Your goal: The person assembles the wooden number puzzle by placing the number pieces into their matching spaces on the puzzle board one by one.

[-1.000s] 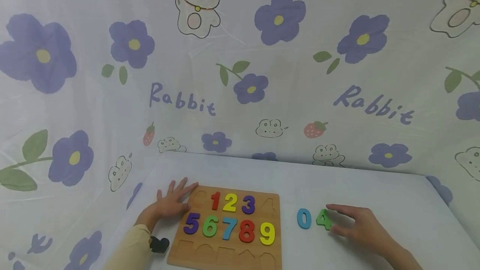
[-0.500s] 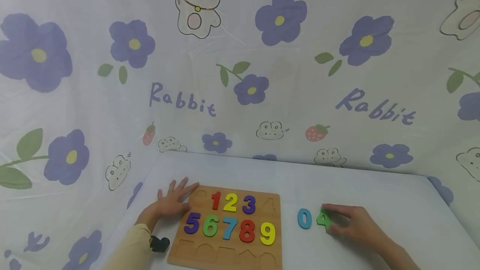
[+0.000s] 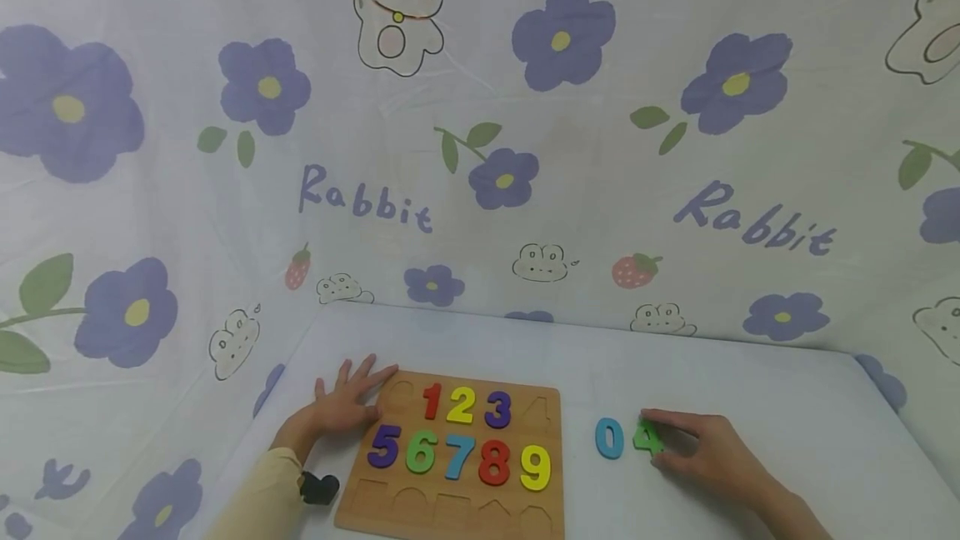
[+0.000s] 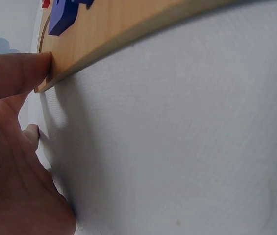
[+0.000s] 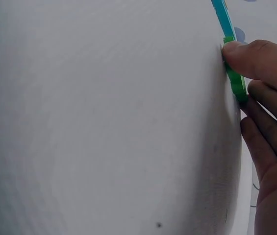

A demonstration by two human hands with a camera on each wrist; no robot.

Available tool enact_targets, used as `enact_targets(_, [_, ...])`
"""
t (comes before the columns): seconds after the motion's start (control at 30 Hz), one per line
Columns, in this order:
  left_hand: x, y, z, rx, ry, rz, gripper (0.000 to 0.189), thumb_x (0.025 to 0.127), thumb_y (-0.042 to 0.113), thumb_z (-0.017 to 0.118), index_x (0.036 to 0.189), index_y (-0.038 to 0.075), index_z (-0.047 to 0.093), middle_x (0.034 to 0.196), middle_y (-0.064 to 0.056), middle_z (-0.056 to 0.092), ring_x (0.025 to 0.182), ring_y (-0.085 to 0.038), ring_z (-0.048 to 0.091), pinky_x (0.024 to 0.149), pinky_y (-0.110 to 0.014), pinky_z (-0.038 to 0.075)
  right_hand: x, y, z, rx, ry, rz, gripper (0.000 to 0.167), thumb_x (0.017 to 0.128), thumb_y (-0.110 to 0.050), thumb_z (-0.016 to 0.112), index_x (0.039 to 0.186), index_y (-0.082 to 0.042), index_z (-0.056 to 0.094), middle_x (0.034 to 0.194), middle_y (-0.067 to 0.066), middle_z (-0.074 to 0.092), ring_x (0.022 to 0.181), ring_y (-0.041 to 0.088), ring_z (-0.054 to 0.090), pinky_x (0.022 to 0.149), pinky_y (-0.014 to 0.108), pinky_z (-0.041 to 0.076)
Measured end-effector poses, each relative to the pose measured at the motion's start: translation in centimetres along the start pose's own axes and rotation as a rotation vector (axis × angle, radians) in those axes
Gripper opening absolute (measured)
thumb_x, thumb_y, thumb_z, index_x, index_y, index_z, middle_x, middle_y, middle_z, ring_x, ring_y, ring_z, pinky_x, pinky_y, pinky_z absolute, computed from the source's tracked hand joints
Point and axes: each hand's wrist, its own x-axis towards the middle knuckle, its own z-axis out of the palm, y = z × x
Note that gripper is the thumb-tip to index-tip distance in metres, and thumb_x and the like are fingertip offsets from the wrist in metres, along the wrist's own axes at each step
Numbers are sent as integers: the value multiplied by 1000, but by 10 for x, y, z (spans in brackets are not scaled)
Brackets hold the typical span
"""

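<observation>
My right hand (image 3: 712, 450) pinches a green number 4 (image 3: 647, 437) between thumb and finger, to the right of a blue number 0 (image 3: 601, 438) on the white table. In the right wrist view the thumb (image 5: 256, 58) lies on the edge of the green 4 (image 5: 237, 83), close to the tabletop. At the left, my left hand (image 3: 341, 407) has its fingers spread at the corner of a wooden number puzzle board (image 3: 351, 515). The left wrist view shows a fingertip (image 4: 33, 68) on the edge of the board (image 4: 113, 24).
Numbers 1, 2 and 3 and, below them, 5 to 9 sit in the board; bare recesses show at its upper corners and bottom row. A black heart-shaped item (image 3: 320, 489) is by the left sleeve (image 3: 262, 494). A patterned curtain (image 3: 480, 107) hangs behind the table.
My right hand has moved slightly left and closed its thumb and finger on the green number 4. The left hand and the board have stayed in place.
</observation>
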Motion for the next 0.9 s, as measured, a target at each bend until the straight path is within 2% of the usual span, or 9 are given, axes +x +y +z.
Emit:
enact_targets(0.07, [-1,0,-1,-1,-1,2,76,99,20,68,170,26,42,184,-22,9,166,-58,-13,120,-87,-16,-1,-1,1,-1,1,16,60,78,-28,99,134,-22,79,135,-8,79,132,25,73,109,43,61])
enact_targets(0.2, [-1,-1,-1,8,0,15,77,97,21,69,170,26,43,184,-22,10,165,-60,-12,120,-89,-14,-1,-4,-1,1,11,38,58,78,-30,99,133,-22,80,132,-7,80,130,28,74,108,50,60])
enact_targets(0.43, [-1,-6,-1,8,0,29,77,97,22,69,169,26,43,183,-23,10,165,-61,-12,119,-89,-15,0,-17,-14,-23,60,46,57,81,-30,98,134,-19,79,130,-4,82,127,34,75,105,57,60])
enact_targets(0.7, [-1,-10,-2,-4,-9,40,77,97,22,67,170,25,42,183,-24,8,165,-61,-13,119,-88,-17,6,-62,-25,11,42,82,55,87,-29,94,138,-17,77,133,3,80,129,38,73,106,63,59])
enact_targets(0.9, [12,-30,8,-7,17,67,77,97,28,67,169,36,42,185,-19,8,166,-59,-14,117,-88,-19,14,-94,-18,29,44,104,54,88,-28,93,138,-19,77,134,5,80,131,38,72,107,63,59])
